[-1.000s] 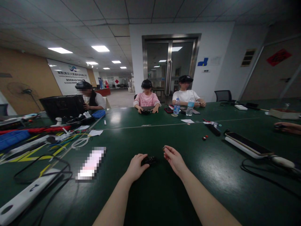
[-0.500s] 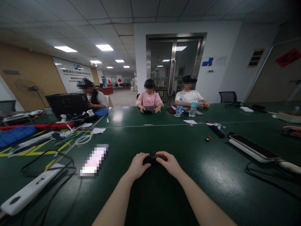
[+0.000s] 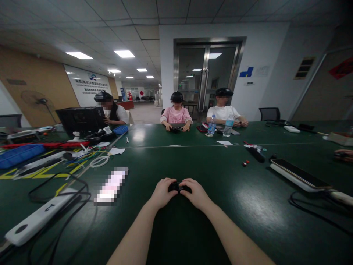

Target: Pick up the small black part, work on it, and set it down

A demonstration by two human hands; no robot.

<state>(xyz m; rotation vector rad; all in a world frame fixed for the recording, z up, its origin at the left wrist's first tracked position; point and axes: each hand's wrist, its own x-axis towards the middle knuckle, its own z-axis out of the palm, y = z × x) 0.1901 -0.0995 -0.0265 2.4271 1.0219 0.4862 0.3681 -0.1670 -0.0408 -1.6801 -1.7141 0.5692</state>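
Dark green and faintly glossy, the counter (image 3: 248, 198) carries a small black part (image 3: 179, 187) near its front middle. The part is largely hidden by fingers, and its shape cannot be made out. The left hand (image 3: 162, 194) and the right hand (image 3: 196, 194) meet over it, fingers curled and clamped on the part from either side. Both forearms are cut off at the lower edge. A smooth white power strip (image 3: 35, 221) lies at left among looping black cables (image 3: 55, 191), well apart from the hands.
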